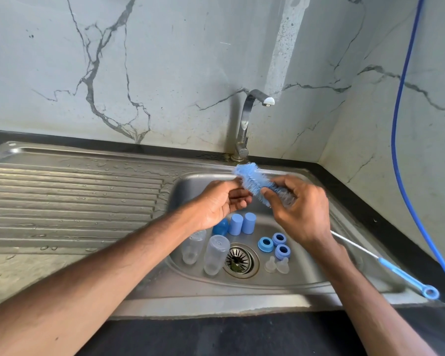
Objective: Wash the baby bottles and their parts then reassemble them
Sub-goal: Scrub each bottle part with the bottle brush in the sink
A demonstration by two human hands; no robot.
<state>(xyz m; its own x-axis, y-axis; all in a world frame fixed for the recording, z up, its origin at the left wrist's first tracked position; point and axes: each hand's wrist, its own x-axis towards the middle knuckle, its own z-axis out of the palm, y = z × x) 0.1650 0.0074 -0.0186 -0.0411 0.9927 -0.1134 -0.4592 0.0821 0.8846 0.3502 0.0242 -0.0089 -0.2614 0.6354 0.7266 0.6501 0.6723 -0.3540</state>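
Over the sink basin (306, 273) I hold a blue bottle brush (251, 177). My right hand (302, 213) grips its bristled part, and the long handle runs back past my wrist to a ring end (430, 291). My left hand (220, 202) pinches the bristle head from the left with curled fingers. On the basin floor lie two clear bottles (193, 246) (216, 254), three blue caps (235, 224), three blue screw rings (265, 244) and two clear nipples (276, 265).
The drain strainer (239, 260) sits mid-basin between the bottles and the rings. A steel tap (244, 124) stands behind the basin with no water running. A wet ribbed drainboard (75, 199) lies to the left. A blue hose (401, 124) hangs along the right wall.
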